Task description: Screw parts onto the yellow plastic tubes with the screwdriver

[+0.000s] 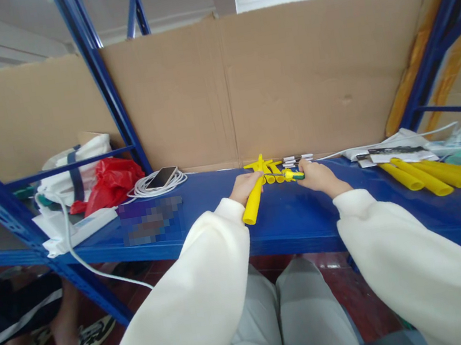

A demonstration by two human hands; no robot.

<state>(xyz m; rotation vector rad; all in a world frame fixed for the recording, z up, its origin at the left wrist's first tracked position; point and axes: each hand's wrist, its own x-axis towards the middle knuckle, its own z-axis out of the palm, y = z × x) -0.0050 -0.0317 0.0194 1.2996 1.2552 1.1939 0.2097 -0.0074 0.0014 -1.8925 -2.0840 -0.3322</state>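
My left hand [245, 186] is closed around a yellow plastic tube [253, 202] that slants down toward me over the blue shelf [299, 220]. My right hand [317, 177] grips a small screwdriver with a yellow-and-green handle [292, 175], its thin shaft pointing left at the tube's upper end. Just behind both hands lie a few more yellow plastic pieces [265, 167] and a row of small white parts [297, 158]. Both arms wear cream sleeves.
Several long yellow tubes [432, 178] and papers [398, 153] lie at the right. A phone [162, 177] on a coiled white cable, a red bag [112, 182], a white power strip [86, 227] sit left. Cardboard backs the shelf. Another person's legs [63, 333] are lower left.
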